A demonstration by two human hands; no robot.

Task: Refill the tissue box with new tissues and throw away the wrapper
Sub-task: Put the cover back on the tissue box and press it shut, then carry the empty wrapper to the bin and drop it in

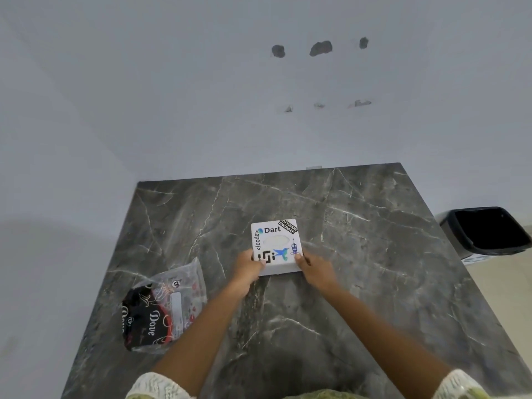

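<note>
A white square tissue box (276, 240) covered in stickers sits on the dark marble table (359, 269), near its middle. An oval slot in its top shows white. My left hand (247, 269) grips the box's near left corner, thumb on top. At the near right corner my right hand (315, 269) holds it the same way. A crumpled plastic wrapper (161, 306), part clear and part black with "Dove" lettering, lies flat on the table to the left of my left forearm.
A black waste bin (486, 231) with a dark liner stands on the floor past the table's right edge. A pale wall with several patched holes rises behind the table. The table's left edge drops off beside the wrapper.
</note>
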